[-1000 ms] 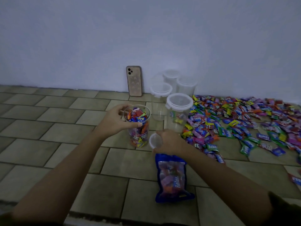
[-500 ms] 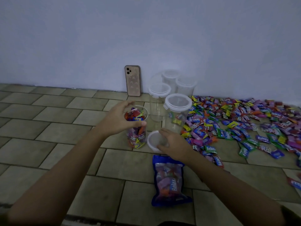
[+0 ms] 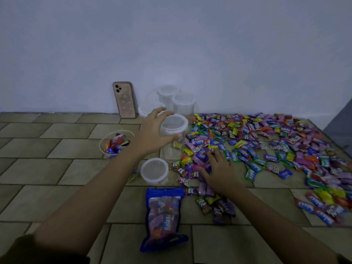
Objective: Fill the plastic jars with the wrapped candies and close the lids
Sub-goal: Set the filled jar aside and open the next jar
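Observation:
An open clear jar [image 3: 116,144], nearly full of wrapped candies, stands on the tiled floor at the left. Its loose lid [image 3: 154,169] lies flat on the floor in front. My left hand [image 3: 152,134] curls round the top of a lidded clear jar [image 3: 174,128] that holds a few candies, thumb on its front wall. My right hand [image 3: 219,168] rests flat with spread fingers on the near edge of the loose candy pile [image 3: 266,143].
Three more lidded jars [image 3: 183,103] stand by the wall beside a phone [image 3: 124,100] leaning upright. A blue bag of candies [image 3: 163,216] lies near me between my arms. Candies cover the floor to the right.
My left hand let go of the filled jar and moved right to the lidded jar. My right hand left the loose lid and moved right onto the candy pile.

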